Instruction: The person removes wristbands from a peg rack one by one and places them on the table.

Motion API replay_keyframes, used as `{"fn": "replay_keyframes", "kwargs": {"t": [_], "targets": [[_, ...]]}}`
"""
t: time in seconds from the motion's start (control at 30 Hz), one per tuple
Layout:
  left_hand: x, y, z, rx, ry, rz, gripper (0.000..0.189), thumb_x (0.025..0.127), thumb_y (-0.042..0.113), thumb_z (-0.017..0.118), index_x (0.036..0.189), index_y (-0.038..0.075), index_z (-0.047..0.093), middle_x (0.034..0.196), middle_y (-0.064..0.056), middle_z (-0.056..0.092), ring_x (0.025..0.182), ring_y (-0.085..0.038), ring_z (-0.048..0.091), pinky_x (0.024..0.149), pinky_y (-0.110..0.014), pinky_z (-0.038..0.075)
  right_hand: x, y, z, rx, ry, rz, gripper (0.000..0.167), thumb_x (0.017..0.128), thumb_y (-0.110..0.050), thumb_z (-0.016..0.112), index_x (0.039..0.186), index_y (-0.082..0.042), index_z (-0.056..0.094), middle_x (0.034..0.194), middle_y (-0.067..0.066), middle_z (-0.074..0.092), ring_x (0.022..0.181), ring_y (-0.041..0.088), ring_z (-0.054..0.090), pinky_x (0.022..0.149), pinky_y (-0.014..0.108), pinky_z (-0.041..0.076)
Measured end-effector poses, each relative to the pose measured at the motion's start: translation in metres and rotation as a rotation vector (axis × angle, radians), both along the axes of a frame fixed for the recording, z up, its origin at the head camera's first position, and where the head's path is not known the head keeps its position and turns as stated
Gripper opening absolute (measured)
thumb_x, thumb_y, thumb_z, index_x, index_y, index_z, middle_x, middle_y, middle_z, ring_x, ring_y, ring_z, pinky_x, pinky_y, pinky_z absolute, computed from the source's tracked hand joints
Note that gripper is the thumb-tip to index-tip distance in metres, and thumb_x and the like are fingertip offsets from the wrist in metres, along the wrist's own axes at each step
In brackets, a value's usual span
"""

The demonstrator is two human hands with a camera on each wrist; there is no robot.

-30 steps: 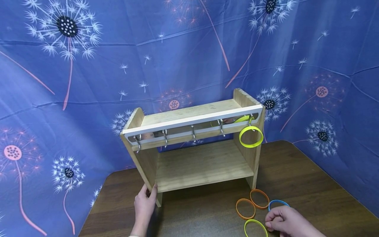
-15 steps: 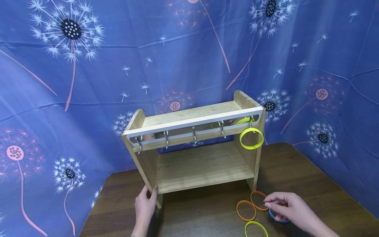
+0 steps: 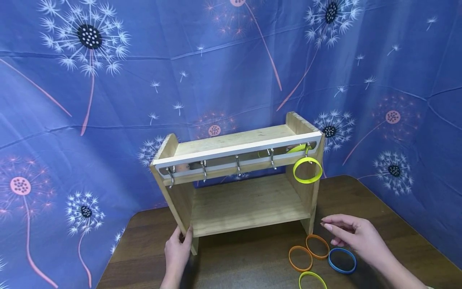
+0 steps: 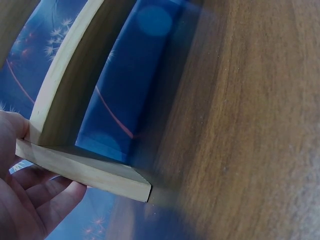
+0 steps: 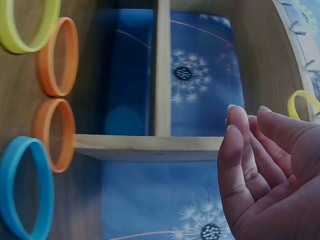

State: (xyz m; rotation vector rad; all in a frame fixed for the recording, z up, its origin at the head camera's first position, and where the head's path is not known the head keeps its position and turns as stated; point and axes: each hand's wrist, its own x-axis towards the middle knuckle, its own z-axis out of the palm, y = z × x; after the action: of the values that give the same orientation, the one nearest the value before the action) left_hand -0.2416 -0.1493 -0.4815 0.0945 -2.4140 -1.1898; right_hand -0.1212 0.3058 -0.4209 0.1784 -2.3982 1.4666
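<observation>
A small wooden shelf rack (image 3: 249, 204) stands on the table, with a row of metal hooks (image 3: 238, 165) along its front rail. My left hand (image 3: 177, 249) grips the lower left side panel (image 4: 90, 172), thumb on the inner side and fingers on the outer. A yellow silicone wristband (image 3: 307, 170) hangs from the rightmost hook. My right hand (image 3: 355, 237) is over the table right of the rack, fingers loosely bent, thumb apart from the fingertips, nothing between them. Below and beside it lie a blue wristband (image 3: 342, 271), two orange wristbands (image 3: 300, 269) and another yellow wristband (image 3: 312, 273).
The brown wooden table (image 3: 390, 224) carries the rack and bands. A blue curtain (image 3: 231, 80) with dandelion prints hangs close behind and at both sides. The rack's right leg (image 3: 308, 225) stands just behind the orange bands.
My right hand has moved forward, away from the blue wristband, which now shows in full. The left hand keeps its grip on the rack. The hanging yellow band stays on its hook.
</observation>
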Motion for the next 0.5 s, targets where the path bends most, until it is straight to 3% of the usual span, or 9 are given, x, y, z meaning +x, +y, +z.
{"fn": "replay_keyframes", "kwargs": {"t": [0.23,0.5], "targets": [[0.0,0.0,-0.001,0.001,0.01,0.001,0.014,0.093,0.029,0.066,0.095,0.015,0.07,0.079,-0.001,0.073,0.073,-0.018,0.066,0.07,-0.042,0.047,-0.005,-0.005,0.017,-0.058,-0.011,-0.025,0.024,0.095,-0.013,0.063,0.113,0.004,0.065,0.089,-0.001,0.073,0.063,0.02,0.067,0.057,0.034,0.055],[0.0,-0.001,-0.002,-0.006,0.019,0.005,0.013,0.092,0.029,0.067,0.093,0.016,0.069,0.076,0.0,0.072,0.07,-0.017,0.064,0.067,-0.041,0.046,-0.014,-0.009,0.037,-0.094,0.091,-0.02,0.029,0.097,-0.009,0.06,0.121,0.006,0.06,0.099,-0.011,0.073,0.065,0.022,0.069,0.059,0.033,0.055]]}}
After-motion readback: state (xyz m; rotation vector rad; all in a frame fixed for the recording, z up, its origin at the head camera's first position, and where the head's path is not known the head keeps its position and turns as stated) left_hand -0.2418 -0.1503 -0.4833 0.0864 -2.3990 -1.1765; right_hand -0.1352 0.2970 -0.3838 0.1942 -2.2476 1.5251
